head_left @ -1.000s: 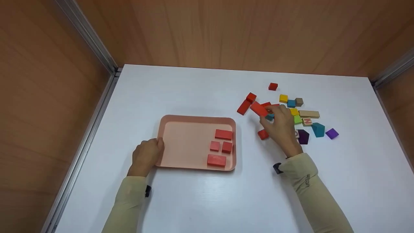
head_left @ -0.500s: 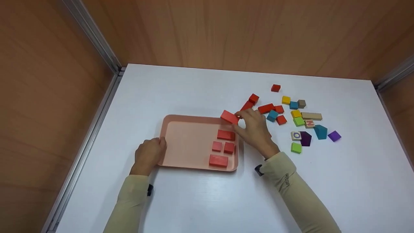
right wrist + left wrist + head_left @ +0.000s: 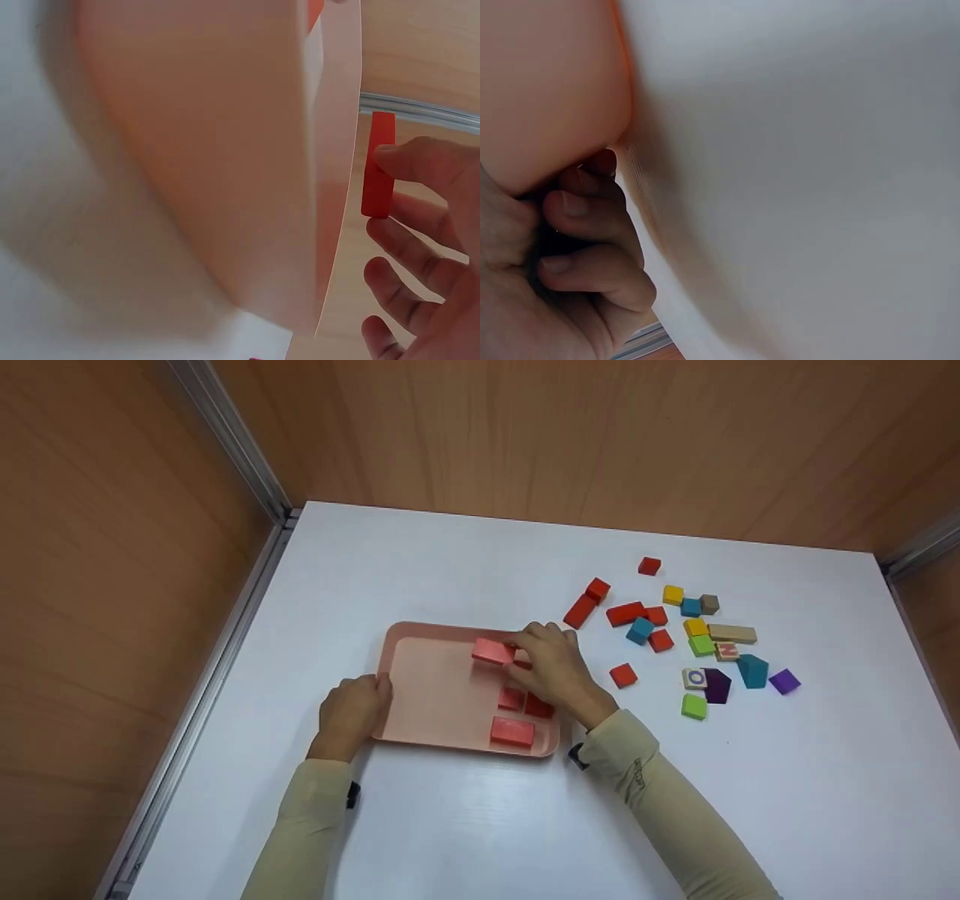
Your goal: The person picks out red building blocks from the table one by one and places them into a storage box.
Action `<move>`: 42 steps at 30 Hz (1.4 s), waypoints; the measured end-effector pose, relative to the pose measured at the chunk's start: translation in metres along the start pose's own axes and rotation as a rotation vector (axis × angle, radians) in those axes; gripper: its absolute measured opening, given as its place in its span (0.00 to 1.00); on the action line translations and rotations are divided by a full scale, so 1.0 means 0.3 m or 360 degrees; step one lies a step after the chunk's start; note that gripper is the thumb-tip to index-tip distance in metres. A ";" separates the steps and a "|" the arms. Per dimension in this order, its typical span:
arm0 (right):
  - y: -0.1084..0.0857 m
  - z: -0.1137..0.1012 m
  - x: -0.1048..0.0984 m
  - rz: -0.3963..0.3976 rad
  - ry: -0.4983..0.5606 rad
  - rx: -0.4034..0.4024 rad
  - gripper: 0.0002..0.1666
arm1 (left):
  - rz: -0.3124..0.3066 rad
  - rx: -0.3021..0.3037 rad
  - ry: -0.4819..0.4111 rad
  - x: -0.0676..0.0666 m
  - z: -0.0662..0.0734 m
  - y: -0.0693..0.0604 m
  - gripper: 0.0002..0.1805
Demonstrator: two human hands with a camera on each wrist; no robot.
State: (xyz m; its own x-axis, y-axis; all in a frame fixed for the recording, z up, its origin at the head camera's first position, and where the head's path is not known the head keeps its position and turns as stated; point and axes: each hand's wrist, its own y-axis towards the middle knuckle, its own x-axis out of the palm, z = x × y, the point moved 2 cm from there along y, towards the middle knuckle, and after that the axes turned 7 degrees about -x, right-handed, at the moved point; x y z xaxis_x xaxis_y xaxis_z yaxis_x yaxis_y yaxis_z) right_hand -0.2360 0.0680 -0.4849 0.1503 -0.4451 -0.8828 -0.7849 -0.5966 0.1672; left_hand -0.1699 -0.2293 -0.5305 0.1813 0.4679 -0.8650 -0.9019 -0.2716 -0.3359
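Note:
A pink tray (image 3: 431, 690) lies on the white table, and my left hand (image 3: 349, 714) grips its left rim. The left wrist view shows the curled fingers (image 3: 592, 274) at the tray's edge. Over the tray's right part, my right hand (image 3: 553, 669) pinches a red rectangular block (image 3: 493, 651) between thumb and fingers; the right wrist view shows the same red block (image 3: 379, 165) held above the rim. Below it in the tray lie a long red block (image 3: 513, 731) and two red cubes (image 3: 511, 699), one partly covered by the hand. Another red block is mostly hidden behind the fingers.
Right of the tray, several red blocks (image 3: 625, 614) are scattered with a blue cube (image 3: 640, 631) among them. Farther right lie yellow, green, wooden, lettered, teal and purple blocks (image 3: 785, 682). Wooden panels (image 3: 525, 442) stand behind and beside the table.
My right hand has carried the red rectangular block leftward from the scattered blocks to above the tray. My left hand keeps its grip on the tray's rim.

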 end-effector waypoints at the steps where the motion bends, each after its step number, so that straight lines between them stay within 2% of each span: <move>1: 0.004 -0.006 0.003 -0.0005 -0.0002 -0.0011 0.23 | -0.0005 -0.0004 -0.0004 0.000 0.001 0.000 0.28; 9: 0.013 -0.022 0.040 -0.0092 -0.0073 -0.0038 0.17 | -0.0050 -0.0032 -0.0002 0.000 0.002 0.001 0.27; 13: 0.007 -0.024 0.054 -0.0119 -0.0094 -0.0074 0.17 | -0.0053 -0.0032 0.0020 -0.006 0.000 0.007 0.27; 19: 0.001 -0.021 0.072 -0.0200 -0.0095 -0.0057 0.18 | -0.0048 -0.0029 0.0025 -0.008 0.003 0.006 0.28; 28: 0.007 -0.026 0.092 -0.0196 -0.0124 -0.0082 0.16 | -0.0065 -0.0040 0.0031 0.000 0.005 0.006 0.29; 36: -0.001 -0.023 0.103 -0.0236 -0.0117 -0.0034 0.17 | -0.0019 -0.0029 0.0011 0.001 0.008 0.006 0.28; 42: -0.008 -0.015 0.076 -0.0228 -0.0062 0.0024 0.18 | -0.0023 -0.0023 0.0007 -0.005 0.003 0.002 0.28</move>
State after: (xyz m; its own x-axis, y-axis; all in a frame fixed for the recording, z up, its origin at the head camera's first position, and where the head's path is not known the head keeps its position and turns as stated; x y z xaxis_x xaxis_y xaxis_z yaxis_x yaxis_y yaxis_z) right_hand -0.2279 0.0563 -0.5033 0.2381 -0.3298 -0.9135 -0.7662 -0.6418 0.0320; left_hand -0.1711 -0.2295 -0.5293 0.1960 0.4683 -0.8616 -0.8934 -0.2769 -0.3537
